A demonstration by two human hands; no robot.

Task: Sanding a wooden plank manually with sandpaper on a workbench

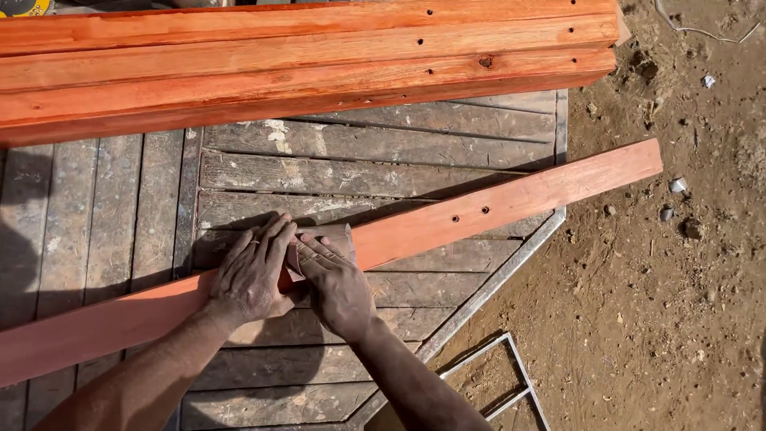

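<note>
Two hands pressed down together on one long reddish wooden plank (495, 209), lying diagonally across a weathered grey plank tabletop (375, 144). Left hand (251, 271) flat, fingers spread, ring on one finger; right hand (339, 286) right beside it, touching, fingers pinning a small folded piece of sandpaper (335, 238) against the plank's top edge. Two drilled holes visible in that plank further up. Stack of reddish beams (303, 60) at the back, about four, with several small holes. Metal frame (511, 375) on the dirt ground (678, 303) lower right, few small stones around.
</note>
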